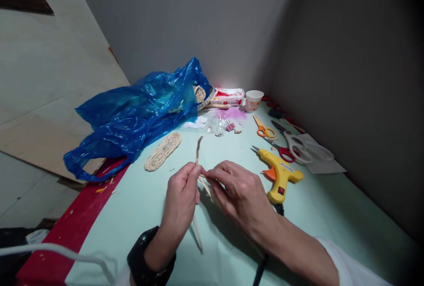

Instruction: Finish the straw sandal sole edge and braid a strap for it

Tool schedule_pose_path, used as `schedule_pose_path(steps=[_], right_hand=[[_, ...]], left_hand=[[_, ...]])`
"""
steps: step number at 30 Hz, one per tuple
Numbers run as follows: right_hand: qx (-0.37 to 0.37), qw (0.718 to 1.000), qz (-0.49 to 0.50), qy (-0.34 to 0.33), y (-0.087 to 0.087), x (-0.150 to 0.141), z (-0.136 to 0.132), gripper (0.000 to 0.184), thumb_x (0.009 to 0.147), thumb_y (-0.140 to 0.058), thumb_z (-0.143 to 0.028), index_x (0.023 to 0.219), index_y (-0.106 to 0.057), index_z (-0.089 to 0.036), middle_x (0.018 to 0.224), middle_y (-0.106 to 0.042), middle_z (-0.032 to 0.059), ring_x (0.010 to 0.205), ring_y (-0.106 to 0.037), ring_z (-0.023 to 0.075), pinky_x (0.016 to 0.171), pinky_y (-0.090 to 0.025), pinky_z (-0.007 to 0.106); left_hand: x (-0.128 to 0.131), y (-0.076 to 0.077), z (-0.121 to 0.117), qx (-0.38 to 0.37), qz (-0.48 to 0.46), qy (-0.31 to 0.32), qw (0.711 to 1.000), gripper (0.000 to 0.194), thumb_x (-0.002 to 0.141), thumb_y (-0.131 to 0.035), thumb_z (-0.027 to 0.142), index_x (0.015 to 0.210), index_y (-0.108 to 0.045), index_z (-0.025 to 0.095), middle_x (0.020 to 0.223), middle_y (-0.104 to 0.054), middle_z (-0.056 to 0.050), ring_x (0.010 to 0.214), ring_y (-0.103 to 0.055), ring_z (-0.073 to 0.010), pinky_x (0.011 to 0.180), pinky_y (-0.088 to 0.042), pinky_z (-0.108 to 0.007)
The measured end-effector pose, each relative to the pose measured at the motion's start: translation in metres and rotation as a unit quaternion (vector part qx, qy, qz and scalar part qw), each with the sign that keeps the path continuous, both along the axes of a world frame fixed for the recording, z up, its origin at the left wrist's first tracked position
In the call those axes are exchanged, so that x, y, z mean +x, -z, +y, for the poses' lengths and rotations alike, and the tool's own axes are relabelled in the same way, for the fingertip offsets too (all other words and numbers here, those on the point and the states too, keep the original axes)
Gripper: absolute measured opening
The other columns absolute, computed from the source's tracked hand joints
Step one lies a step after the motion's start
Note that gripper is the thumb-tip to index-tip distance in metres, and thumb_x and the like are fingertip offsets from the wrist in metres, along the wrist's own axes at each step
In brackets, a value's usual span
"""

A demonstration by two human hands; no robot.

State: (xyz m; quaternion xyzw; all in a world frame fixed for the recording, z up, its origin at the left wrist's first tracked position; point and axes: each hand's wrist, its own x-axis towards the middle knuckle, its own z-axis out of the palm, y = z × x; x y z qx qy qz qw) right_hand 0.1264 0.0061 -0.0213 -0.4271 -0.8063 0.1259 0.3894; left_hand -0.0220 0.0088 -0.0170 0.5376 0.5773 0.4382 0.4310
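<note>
Between my two hands is a short braid of pale straw [199, 147], its finished end pointing up and away from me. My left hand [183, 189] pinches the braid between thumb and forefinger. Loose strands [198, 235] hang down below that hand. Close beside it, my right hand [236, 189] has thumb and fingertips closed on a strand at the braid's lower end; the fingertips of both hands nearly meet. A flat oval coil of woven straw [163, 152] lies on the table, beyond my left hand.
A yellow hot glue gun [280, 175] lies right of my right hand, near orange scissors [264, 128] and larger white-handled scissors [294, 144]. Behind are a blue plastic bag [139, 109], a paper cup [254, 100] and a red-and-white packet [228, 96]. Grey walls enclose the back and right.
</note>
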Motion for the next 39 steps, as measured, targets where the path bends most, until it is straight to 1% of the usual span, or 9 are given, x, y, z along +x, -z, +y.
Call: schedule_pose_path(steps=[5,10,17,19,22,26,30,34,39], right_hand=[[0.116,0.993,-0.021,0.022,0.001,-0.004,-0.006,0.021,0.097,-0.048,-0.015,0.086,-0.065,-0.013,0.079,-0.06,0.0071,0.073,-0.052,0.0171,0.064,-0.041,0.029],[0.265,0.96,-0.08,-0.05,0.001,-0.01,-0.014,0.027,0.091,-0.045,-0.004,0.079,-0.068,-0.009,0.071,-0.06,0.0089,0.067,-0.047,0.0194,0.056,-0.036,0.032],[0.264,0.951,-0.129,-0.092,0.012,-0.019,-0.019,0.029,0.092,-0.043,-0.004,0.072,-0.064,-0.012,0.072,-0.059,0.0076,0.068,-0.049,0.0193,0.057,-0.037,0.034],[0.204,0.967,-0.106,-0.105,0.003,-0.016,-0.017,0.023,0.091,-0.044,-0.008,0.081,-0.064,-0.012,0.076,-0.062,0.0082,0.069,-0.051,0.0194,0.057,-0.037,0.034],[-0.025,0.995,0.054,-0.074,-0.015,-0.005,-0.007,0.016,0.093,-0.047,-0.02,0.095,-0.062,-0.016,0.088,-0.065,0.0069,0.075,-0.056,0.0171,0.066,-0.045,0.031],[-0.246,0.942,0.225,-0.04,-0.021,0.008,0.013,0.027,0.092,-0.058,-0.041,0.111,-0.06,-0.02,0.088,-0.064,0.0013,0.07,-0.057,0.0134,0.066,-0.045,0.026],[-0.298,0.893,0.328,-0.075,-0.01,0.013,0.029,0.031,0.093,-0.056,-0.04,0.078,-0.066,-0.015,0.076,-0.061,0.0015,0.064,-0.051,0.0104,0.061,-0.041,0.023],[-0.337,0.838,0.427,-0.031,-0.004,0.017,0.036,0.037,0.091,-0.057,-0.047,0.08,-0.067,-0.013,0.069,-0.06,0.0019,0.055,-0.044,0.0086,0.053,-0.035,0.021],[-0.342,0.82,0.458,0.014,0.0,0.02,0.042,0.034,0.087,-0.058,-0.037,0.066,-0.065,-0.012,0.054,-0.051,-0.0002,0.049,-0.036,0.0076,0.05,-0.027,0.021]], left_hand=[[0.001,-0.002,-0.001,0.024,0.02,-0.027,0.999,0.03,0.09,-0.056,0.038,0.066,-0.054,0.02,0.054,-0.041,0.007,0.052,-0.038,-0.0106,0.054,-0.032,-0.022],[0.0,0.0,0.001,0.006,-0.027,-0.038,0.999,0.028,0.087,-0.06,0.038,0.068,-0.061,0.018,0.059,-0.05,0.004,0.058,-0.042,-0.0106,0.057,-0.034,-0.021],[-0.005,0.002,0.002,-0.075,-0.143,-0.019,0.987,0.033,0.085,-0.06,0.049,0.076,-0.059,0.017,0.054,-0.041,0.007,0.045,-0.031,-0.0067,0.044,-0.024,-0.018],[-0.007,0.001,0.002,-0.073,-0.148,-0.025,0.986,0.033,0.084,-0.061,0.048,0.074,-0.058,0.017,0.053,-0.032,0.009,0.046,-0.026,-0.0064,0.044,-0.021,-0.017],[-0.006,0.0,0.001,-0.08,-0.149,-0.003,0.986,0.033,0.085,-0.061,0.047,0.071,-0.057,0.017,0.056,-0.029,0.009,0.048,-0.025,-0.0067,0.044,-0.019,-0.017],[0.0,-0.001,-0.004,-0.119,-0.128,0.097,0.98,0.033,0.087,-0.058,0.044,0.07,-0.061,0.016,0.055,-0.027,0.008,0.048,-0.021,-0.0068,0.044,-0.015,-0.019],[0.004,-0.001,-0.007,-0.155,-0.088,0.159,0.971,0.028,0.087,-0.059,0.043,0.08,-0.064,0.016,0.055,-0.032,0.008,0.048,-0.023,-0.0068,0.044,-0.015,-0.02],[0.004,-0.001,-0.012,-0.159,-0.07,0.165,0.971,0.024,0.089,-0.057,0.042,0.09,-0.061,0.018,0.058,-0.044,0.007,0.046,-0.025,-0.0063,0.044,-0.016,-0.021],[0.005,-0.002,-0.02,-0.094,0.013,0.194,0.976,0.026,0.09,-0.054,0.041,0.078,-0.061,0.018,0.057,-0.045,0.005,0.047,-0.03,-0.0072,0.044,-0.02,-0.021]])
